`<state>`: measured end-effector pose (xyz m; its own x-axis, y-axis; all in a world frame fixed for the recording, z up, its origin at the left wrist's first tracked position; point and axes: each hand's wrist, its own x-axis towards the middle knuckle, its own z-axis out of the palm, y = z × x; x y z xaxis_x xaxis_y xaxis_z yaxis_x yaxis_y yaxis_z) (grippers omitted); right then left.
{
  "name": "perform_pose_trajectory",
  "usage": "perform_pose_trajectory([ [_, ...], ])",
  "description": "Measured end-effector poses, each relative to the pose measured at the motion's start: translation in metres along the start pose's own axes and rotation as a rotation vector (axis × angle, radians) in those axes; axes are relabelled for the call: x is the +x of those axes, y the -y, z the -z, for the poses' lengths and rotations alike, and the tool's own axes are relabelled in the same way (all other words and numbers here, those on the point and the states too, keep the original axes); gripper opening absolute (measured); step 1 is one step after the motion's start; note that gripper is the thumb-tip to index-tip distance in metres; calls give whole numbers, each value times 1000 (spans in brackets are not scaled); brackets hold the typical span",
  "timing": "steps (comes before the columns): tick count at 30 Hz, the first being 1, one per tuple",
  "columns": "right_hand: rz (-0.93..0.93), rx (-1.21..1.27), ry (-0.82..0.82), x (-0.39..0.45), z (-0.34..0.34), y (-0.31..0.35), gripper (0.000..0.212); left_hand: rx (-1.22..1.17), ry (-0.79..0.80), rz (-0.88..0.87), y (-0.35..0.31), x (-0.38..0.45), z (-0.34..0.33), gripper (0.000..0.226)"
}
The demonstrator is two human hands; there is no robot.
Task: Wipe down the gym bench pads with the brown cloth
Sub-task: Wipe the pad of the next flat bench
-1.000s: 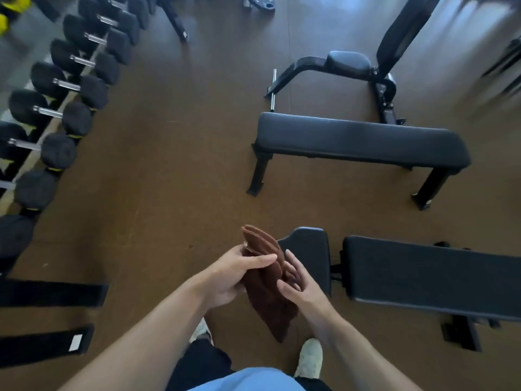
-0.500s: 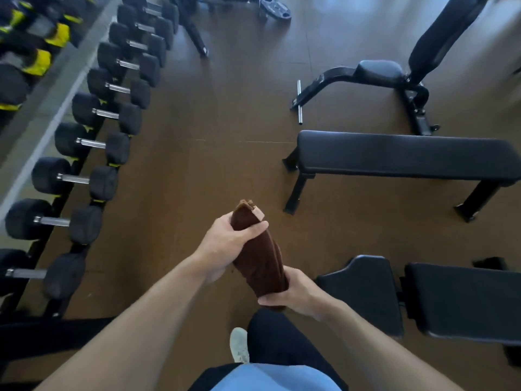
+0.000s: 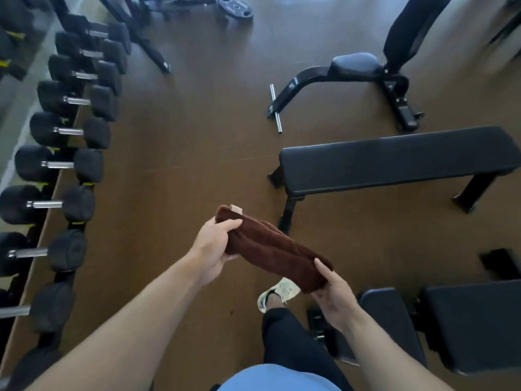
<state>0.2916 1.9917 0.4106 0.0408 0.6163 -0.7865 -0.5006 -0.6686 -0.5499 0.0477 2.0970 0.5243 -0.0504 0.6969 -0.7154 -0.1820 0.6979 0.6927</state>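
The brown cloth (image 3: pixel 272 248) is folded into a long bundle and stretched between both hands in mid-air. My left hand (image 3: pixel 215 242) grips its upper left end, where a small pale tag shows. My right hand (image 3: pixel 334 294) grips its lower right end. A flat black bench (image 3: pixel 394 159) stands on the floor ahead and to the right of the cloth. A second black bench, with a small seat pad (image 3: pixel 390 320) and a longer pad (image 3: pixel 476 325), stands close at the lower right, just beside my right hand.
A rack of black dumbbells (image 3: pixel 70 165) runs along the left side. An adjustable bench with a raised backrest (image 3: pixel 363 66) stands at the far right. A weight plate (image 3: pixel 235 9) lies on the brown floor at the top. My white shoe (image 3: pixel 277 294) is under the cloth.
My hands have drawn apart, pulling the cloth from an upright bundle into a long slanted one. The view has shifted, so the benches sit further right and lower.
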Motion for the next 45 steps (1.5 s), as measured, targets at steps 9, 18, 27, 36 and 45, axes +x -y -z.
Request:
perform_pose_trajectory([
  [9, 106, -105, -292, 85, -6, 161, 26, 749, -41, -113, -69, 132, -80, 16],
  [18, 120, -35, -468, 152, -16, 240, 31, 855, 18, -163, -125, 239, -144, 15],
  [27, 73, -108, -924, 228, -51, 261, 61, 1017, 337, -95, -137, 366, -194, 7],
  [36, 208, -409, -683, 362, -95, 277, 56, 943, 317, -105, -103, 524, -229, 38],
  [45, 420, -1503, -288, 581, -65, 172, 63, 908, 106, 31, -15, 643, -170, 40],
])
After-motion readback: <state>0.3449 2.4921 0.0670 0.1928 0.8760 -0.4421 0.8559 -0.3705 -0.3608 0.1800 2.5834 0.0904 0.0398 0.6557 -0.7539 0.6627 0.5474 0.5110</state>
